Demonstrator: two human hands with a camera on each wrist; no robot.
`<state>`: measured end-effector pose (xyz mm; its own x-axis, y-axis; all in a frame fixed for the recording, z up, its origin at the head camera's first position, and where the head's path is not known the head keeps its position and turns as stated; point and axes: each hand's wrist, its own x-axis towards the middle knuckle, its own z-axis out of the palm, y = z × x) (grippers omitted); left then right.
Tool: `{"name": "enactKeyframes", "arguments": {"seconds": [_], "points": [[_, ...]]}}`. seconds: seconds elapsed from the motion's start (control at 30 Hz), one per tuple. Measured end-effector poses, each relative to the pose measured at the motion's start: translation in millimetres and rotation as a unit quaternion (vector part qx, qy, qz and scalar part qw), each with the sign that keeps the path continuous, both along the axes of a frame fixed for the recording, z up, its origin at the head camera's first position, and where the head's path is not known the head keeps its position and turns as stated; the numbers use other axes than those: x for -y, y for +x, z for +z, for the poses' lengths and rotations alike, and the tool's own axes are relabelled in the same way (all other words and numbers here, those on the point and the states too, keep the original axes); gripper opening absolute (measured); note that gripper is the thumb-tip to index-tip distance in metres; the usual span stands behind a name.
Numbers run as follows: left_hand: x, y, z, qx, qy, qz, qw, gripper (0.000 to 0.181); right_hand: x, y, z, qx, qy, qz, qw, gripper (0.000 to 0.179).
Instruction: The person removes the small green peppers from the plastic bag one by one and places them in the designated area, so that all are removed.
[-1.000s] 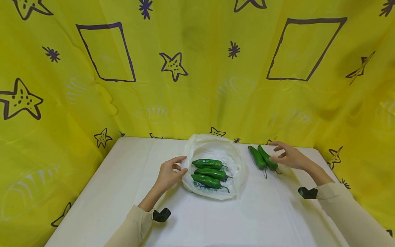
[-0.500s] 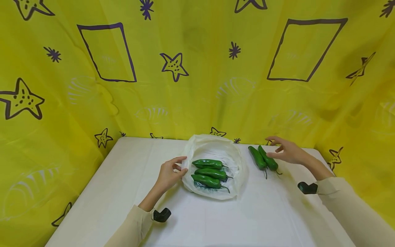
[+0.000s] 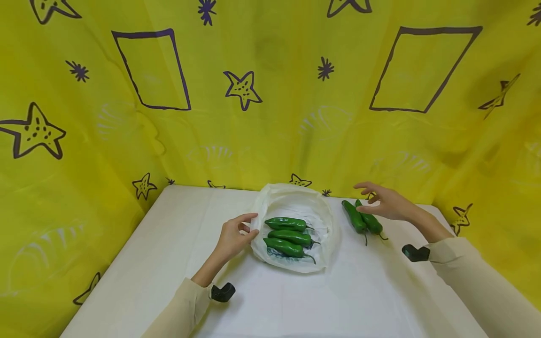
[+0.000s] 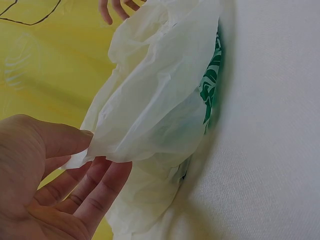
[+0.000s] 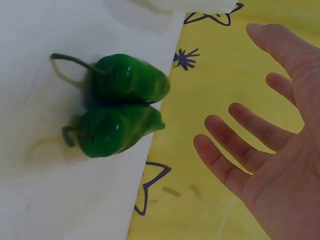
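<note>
A thin whitish plastic bag (image 3: 329, 225) with green print stands with its mouth wide, three green chili peppers (image 3: 288, 236) lying side by side inside. My left hand (image 3: 231, 238) pinches the bag's left rim between thumb and fingers; the left wrist view shows the film (image 4: 145, 115) between them. Two more green peppers (image 3: 354, 217) lie together on the table right of the bag, stems toward me. Over their far ends hovers my right hand (image 3: 390, 203), fingers spread and holding nothing. In the right wrist view the hand (image 5: 270, 145) is apart from the peppers (image 5: 120, 107).
The table (image 3: 169, 263) has a white cover. A yellow curtain (image 3: 270, 117) with starfish drawings hangs right behind its back edge and along both sides. A dark wrist camera (image 3: 222, 292) sits at each sleeve cuff.
My right hand has moved left and slightly away from me above the two loose peppers. My left hand keeps its grip on the bag, and the peppers lie as before.
</note>
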<state>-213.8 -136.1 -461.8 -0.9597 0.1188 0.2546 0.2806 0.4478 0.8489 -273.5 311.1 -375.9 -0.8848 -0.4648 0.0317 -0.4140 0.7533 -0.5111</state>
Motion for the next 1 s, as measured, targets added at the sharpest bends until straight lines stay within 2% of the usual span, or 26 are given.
{"name": "enactKeyframes", "arguments": {"seconds": [0.7, 1.0], "points": [[-0.3, -0.3, 0.3, 0.002, 0.003, 0.003, 1.0000, 0.044, 61.6, -7.6, 22.2, -0.032, -0.018, 0.076, 0.9965, 0.060], [-1.3, 0.2, 1.5, 0.001, 0.003, 0.004, 1.0000, 0.043, 86.8, -11.0, 23.0, -0.016, -0.022, 0.102, 0.9944, 0.061]]}}
